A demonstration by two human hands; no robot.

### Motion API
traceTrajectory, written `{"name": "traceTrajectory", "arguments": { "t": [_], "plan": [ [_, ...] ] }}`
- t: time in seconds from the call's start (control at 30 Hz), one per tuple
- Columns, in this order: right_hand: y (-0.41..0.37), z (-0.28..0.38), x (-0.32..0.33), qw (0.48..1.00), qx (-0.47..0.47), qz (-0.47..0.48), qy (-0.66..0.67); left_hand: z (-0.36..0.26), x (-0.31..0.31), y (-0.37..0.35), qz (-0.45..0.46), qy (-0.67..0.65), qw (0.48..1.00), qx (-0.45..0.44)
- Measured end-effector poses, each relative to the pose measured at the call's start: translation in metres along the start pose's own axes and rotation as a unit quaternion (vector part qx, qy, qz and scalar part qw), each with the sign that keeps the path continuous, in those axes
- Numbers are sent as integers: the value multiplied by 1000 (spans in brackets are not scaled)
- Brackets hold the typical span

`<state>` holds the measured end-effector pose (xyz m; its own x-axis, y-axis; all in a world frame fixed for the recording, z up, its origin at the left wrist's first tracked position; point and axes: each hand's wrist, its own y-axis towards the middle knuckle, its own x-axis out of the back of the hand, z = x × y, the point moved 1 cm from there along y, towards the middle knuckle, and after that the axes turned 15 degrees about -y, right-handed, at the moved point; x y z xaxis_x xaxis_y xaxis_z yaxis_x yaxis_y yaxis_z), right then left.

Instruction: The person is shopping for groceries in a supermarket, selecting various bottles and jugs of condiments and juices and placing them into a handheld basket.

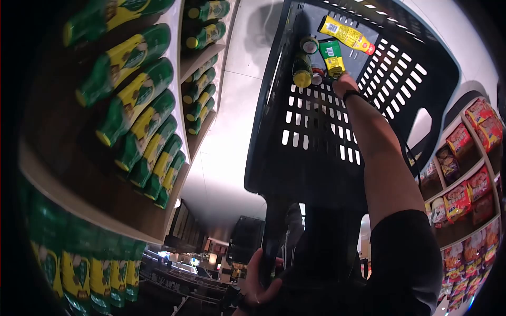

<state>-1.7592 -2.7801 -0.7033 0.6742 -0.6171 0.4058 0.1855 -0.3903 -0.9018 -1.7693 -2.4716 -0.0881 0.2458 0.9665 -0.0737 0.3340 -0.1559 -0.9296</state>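
My right hand (345, 84) reaches deep into a black shopping cart basket (316, 158) with slotted walls. Its fingers are closed at the near end of a green and yellow bottle (332, 57); the fingertips are partly hidden. Beside that bottle lie a yellow squeeze bottle (348, 36) with a red cap, a dark jar with a yellow lid (302, 79), and a red-and-white container (317, 73). Another round-topped container (309, 45) sits behind them. Low in the view, my left hand (258, 282) curls around the cart's dark near edge, thumb toward me.
Shelves on the left hold rows of green bottles with yellow labels (142, 95), close to the cart. On the right, a curved shelf carries red snack or noodle packs (457, 203). Pale floor (226, 121) shows between the left shelves and the cart.
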Motion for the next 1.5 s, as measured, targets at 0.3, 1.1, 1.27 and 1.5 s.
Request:
{"name": "traceTrajectory", "arguments": {
  "t": [0.3, 1.1, 1.27, 1.5],
  "plan": [
    [69, 43, -3, 996, -56, -65, -18, 18, -11, -15, -118, 137, 983, -33],
    [-349, -28, 201, 789, 196, 299, 499, -1, 10, -33, -72, -26, 979, -188],
    [-557, 11, 244, 851, 290, 261, 352, 4, 53, -108, -135, 56, 889, -435],
    [-824, 77, 162, 830, 495, 175, -187, 41, 145, -242, -183, 250, 743, -593]
  ]
}}
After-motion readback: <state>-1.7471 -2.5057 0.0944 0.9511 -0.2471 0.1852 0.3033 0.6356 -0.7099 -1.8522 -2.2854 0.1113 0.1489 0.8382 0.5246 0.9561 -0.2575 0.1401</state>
